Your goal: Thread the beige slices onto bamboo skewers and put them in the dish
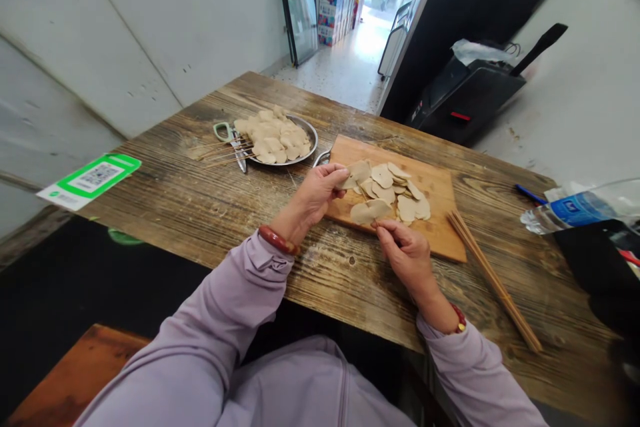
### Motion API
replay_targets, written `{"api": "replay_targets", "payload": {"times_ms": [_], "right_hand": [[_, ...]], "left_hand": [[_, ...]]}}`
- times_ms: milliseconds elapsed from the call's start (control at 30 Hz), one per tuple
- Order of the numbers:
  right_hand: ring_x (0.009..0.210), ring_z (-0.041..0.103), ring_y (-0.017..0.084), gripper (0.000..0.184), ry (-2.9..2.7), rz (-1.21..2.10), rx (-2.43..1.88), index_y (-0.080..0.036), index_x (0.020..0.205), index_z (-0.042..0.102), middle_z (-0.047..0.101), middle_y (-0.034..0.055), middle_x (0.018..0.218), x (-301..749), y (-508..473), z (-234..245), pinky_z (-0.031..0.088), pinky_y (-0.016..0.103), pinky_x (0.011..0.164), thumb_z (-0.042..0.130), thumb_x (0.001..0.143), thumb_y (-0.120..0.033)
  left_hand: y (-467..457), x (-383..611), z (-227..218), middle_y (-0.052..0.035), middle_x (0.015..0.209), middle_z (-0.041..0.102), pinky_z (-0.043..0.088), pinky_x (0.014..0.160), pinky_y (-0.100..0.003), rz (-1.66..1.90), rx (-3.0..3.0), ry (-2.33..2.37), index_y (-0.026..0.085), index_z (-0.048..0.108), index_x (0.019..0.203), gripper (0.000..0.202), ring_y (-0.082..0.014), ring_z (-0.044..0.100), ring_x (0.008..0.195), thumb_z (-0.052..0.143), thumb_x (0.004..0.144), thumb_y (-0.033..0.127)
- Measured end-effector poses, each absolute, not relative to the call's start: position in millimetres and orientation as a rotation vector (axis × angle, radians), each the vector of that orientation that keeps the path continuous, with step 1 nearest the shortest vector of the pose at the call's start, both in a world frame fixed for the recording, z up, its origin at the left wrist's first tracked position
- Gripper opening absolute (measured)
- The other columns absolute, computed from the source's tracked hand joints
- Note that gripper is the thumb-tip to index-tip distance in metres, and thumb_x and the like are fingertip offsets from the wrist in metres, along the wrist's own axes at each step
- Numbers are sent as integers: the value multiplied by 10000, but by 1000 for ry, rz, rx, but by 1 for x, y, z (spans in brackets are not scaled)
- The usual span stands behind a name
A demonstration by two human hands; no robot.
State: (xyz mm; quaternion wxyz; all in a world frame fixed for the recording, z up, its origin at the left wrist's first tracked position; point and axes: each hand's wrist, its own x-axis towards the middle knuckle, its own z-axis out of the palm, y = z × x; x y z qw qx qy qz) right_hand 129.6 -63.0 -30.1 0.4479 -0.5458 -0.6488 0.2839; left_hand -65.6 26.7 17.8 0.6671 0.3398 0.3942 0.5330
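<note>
My left hand (pixel 317 197) is closed, pinching a thin beige slice (pixel 356 173) between thumb and fingers above the near left part of a wooden cutting board (pixel 445 213). My right hand (pixel 407 257) is closed too, at the board's front edge. Its fingertips grip what looks like the end of a thin bamboo skewer, mostly hidden, with a folded beige slice (pixel 369 212) on it. Behind both hands a loose pile of similar flat slices (pixel 395 187) lies on the board. What the slices are made of I cannot tell.
A metal plate (pixel 314 135) holds skewered slices, sticks pointing left, beside green-handled scissors (pixel 223 130). Bamboo skewers (pixel 495 280) lie right of the board. A plastic bottle (pixel 575 209) lies at the far right, a green QR card (pixel 95 179) at the table's left edge.
</note>
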Motion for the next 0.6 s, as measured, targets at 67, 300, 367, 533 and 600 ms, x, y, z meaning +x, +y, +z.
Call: {"api": "replay_targets", "payload": {"times_ms": [67, 300, 367, 533, 600], "right_hand": [[645, 684, 187, 215, -1604, 694, -1352, -212, 930, 771, 717, 23, 679, 129, -63, -31, 527, 291, 602, 616, 912, -360], [643, 691, 189, 223, -1615, 682, -1343, -212, 938, 773, 718, 19, 664, 128, -63, -31, 533, 294, 608, 602, 922, -354], [643, 692, 190, 218, -1609, 661, -1346, -212, 931, 772, 734, 25, 685, 128, -63, -32, 536, 296, 611, 607, 917, -354], [681, 716, 198, 216, -1613, 634, -1344, -216, 931, 778, 767, 41, 748, 129, -62, -33, 559, 304, 639, 610, 915, -351], [699, 727, 203, 212, -1623, 617, -1339, -218, 931, 781, 774, 45, 765, 129, -62, -33, 573, 311, 665, 612, 914, -345]], "left_hand": [[27, -66, 18, 31, 656, 593, 416, 511, -174, 1202, 755, 880, 158, 635, 679, 191, -53, 496, 540, 817, 676, 214], [26, -64, 17, 22, 675, 624, 425, 507, -177, 1215, 708, 874, 161, 646, 706, 202, -62, 524, 547, 828, 659, 236], [26, -63, 17, 22, 676, 628, 423, 508, -176, 1230, 713, 878, 160, 651, 710, 205, -61, 524, 549, 832, 656, 239], [26, -63, 16, 26, 694, 633, 436, 514, -178, 1235, 705, 867, 164, 654, 719, 218, -66, 540, 569, 842, 635, 238], [26, -63, 16, 31, 682, 615, 439, 513, -181, 1216, 703, 861, 165, 646, 707, 208, -65, 530, 562, 831, 643, 235]]}}
